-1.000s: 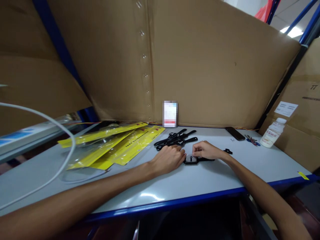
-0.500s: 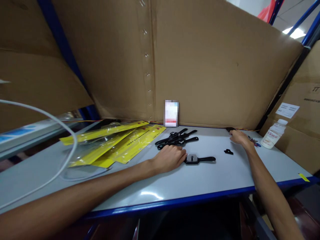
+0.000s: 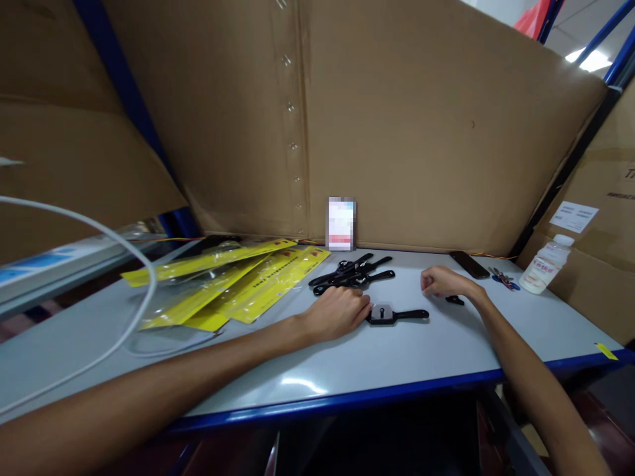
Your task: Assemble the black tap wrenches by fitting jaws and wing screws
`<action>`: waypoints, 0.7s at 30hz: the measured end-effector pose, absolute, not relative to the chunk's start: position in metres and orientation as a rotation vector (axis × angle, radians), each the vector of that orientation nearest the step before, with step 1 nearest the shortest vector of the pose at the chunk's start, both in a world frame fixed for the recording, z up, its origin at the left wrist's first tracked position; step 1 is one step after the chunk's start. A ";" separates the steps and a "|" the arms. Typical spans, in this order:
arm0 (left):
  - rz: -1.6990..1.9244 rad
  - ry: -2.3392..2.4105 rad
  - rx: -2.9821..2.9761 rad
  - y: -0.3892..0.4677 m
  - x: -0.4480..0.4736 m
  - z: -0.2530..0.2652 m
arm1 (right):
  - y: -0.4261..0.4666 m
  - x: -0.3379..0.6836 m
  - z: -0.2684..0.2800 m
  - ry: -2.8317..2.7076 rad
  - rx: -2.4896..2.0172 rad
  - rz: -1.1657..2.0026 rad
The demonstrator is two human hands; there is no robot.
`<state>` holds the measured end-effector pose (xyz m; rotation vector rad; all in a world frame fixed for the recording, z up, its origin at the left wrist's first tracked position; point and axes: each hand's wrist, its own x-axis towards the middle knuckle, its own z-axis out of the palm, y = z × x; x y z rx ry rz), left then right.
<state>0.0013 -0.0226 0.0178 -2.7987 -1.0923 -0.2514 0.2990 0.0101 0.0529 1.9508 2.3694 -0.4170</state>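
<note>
"Beside the pile of black tools (image 3: 350, 272), near side & a bit right: one black tool (image 3: 401, 316), flat on the table (image 3: 421, 357). L hand (image 3: 335, 312) on it?"

"Yep, far as I can see. L hand's at the pile's near edge, looks closed round the tool's left end; that handle's hidden. So tool's touching its fingers, w/ metal plate (image 3: 388, 309) & dark screw (image 3: 381, 313) uncovered."

"And the R hand (image 3: 440, 281)?"

"Off right of the pile, fingers curled in, narrow. Can't tell if anything's pinched in 'em. Tool's nearer the pile than that hand, not touching it."

"Small black part (image 3: 455, 300)?"

"Right of the pile too, farther out than the tool, just beside the R hand, partly behind it from here."

"How'd you do this bit well?"

"IMO: pin the left end flat so the body can't swivel. R fingers should come in low from the pile's right, clear of that small part, then straight down over the screw. Any tilt might skew the plate, I'd guess."
</note>
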 end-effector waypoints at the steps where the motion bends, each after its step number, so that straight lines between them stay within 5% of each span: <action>1: -0.258 -1.094 -2.802 -0.023 0.001 0.018 | 0.008 0.291 0.052 2.415 1.918 -0.444; 10: -0.248 -1.083 -2.799 -0.022 0.001 0.016 | -0.011 0.309 0.073 2.310 2.081 -0.286; 21: -0.266 -1.096 -2.803 -0.021 0.002 0.017 | -0.027 0.317 0.073 1.839 2.190 -0.450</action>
